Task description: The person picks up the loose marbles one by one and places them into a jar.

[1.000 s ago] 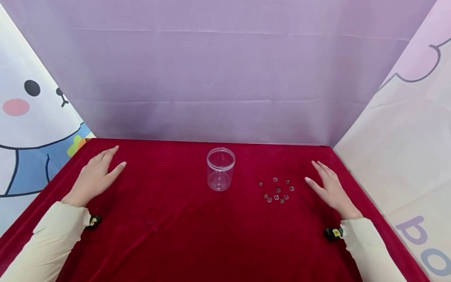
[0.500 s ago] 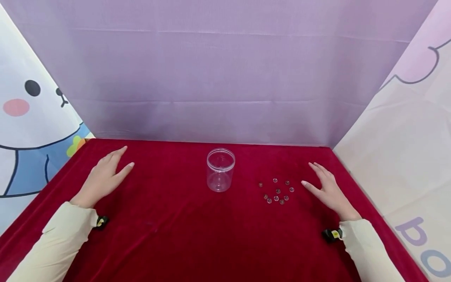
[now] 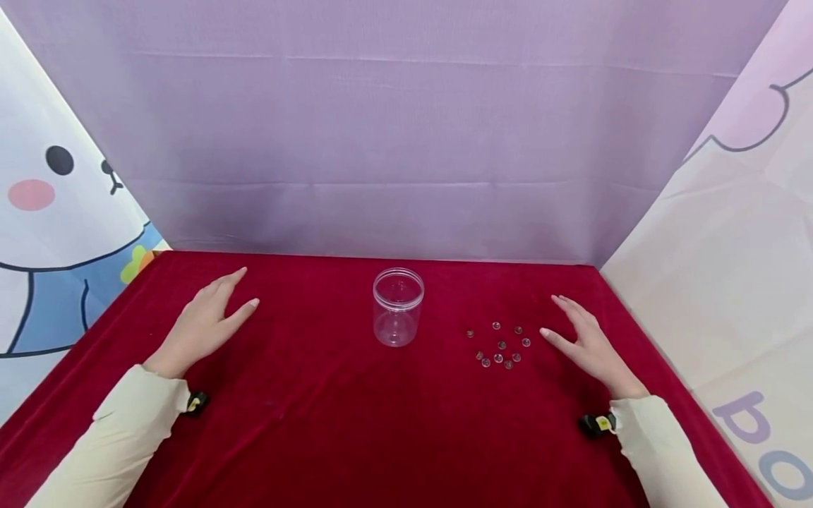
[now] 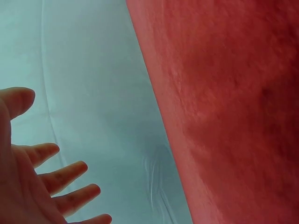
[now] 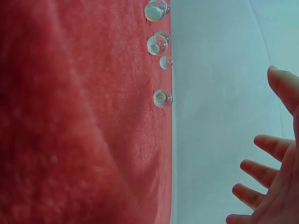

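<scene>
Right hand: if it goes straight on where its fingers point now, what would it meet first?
The right hand would probably meet the purple backdrop first; its line seems to pass right of the clear beads, though depth is unclear.

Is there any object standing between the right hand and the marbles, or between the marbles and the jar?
Nothing visible stands in the way. Between the right hand and the marbles, and from them to the jar, only red cloth shows. The jar looks uncovered.
</scene>
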`<state>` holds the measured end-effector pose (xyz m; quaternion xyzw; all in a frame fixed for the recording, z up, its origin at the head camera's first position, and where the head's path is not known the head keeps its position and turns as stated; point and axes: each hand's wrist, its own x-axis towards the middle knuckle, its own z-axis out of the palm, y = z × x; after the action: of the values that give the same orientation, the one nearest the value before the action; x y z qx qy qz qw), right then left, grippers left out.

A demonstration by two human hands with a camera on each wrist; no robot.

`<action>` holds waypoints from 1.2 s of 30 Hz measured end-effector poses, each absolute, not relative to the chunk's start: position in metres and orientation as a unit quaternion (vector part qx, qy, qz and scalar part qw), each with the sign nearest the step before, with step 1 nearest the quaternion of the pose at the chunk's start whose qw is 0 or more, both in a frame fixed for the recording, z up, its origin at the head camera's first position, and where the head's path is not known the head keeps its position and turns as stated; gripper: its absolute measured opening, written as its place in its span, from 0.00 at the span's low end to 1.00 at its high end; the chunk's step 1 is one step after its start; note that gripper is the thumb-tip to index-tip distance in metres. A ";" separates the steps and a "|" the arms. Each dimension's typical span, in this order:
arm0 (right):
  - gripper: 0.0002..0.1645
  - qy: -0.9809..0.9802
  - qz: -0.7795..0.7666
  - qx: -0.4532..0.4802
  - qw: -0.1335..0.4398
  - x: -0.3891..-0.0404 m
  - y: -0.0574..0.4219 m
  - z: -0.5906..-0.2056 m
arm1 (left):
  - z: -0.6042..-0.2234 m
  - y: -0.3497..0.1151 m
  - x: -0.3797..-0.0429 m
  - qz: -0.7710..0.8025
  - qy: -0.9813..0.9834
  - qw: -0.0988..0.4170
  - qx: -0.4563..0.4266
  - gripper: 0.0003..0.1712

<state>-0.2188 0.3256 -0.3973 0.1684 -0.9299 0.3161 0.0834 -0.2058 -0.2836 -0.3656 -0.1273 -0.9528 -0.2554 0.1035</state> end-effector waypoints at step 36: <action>0.42 -0.921 0.366 0.136 0.004 -0.217 0.323 -0.402 | -0.370 -0.243 -0.218 -0.263 -0.947 0.086 -0.163 0.43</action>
<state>-0.2167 0.3230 -0.4017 0.1357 -0.9205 0.3663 0.0037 -0.2183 -0.2429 -0.3702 -0.1631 -0.9471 -0.2627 0.0861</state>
